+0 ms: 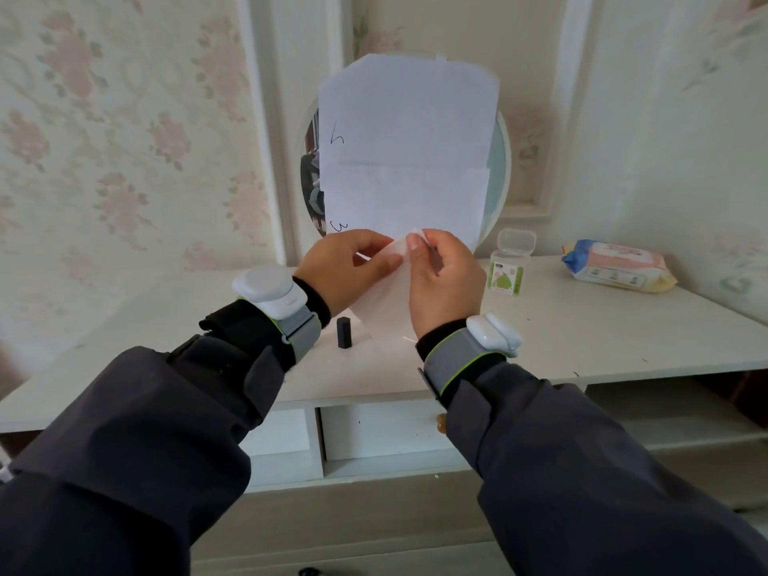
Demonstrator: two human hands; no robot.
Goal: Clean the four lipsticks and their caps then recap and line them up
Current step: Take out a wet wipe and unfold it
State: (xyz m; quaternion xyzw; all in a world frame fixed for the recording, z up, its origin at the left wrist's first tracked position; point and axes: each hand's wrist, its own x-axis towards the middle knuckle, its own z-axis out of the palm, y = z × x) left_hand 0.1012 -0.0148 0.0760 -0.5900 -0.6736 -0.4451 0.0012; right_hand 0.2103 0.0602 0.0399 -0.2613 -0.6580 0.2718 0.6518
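Both hands are raised above the white dressing table [582, 326] and hold one thin white wipe [390, 293] between them. My left hand [345, 270] pinches its upper left part. My right hand [444, 276] pinches its top edge between thumb and fingers. The sheet hangs down between the wrists. One black lipstick [344, 332] stands upright and capped on the table below my left wrist. Any other lipsticks are hidden behind my hands and the sheet.
A round mirror [498, 168] covered with white paper stands at the back. To the right are a small clear box with a green label [508, 268], its lid open, and a pack of wet wipes [617, 266]. Drawers sit below the tabletop.
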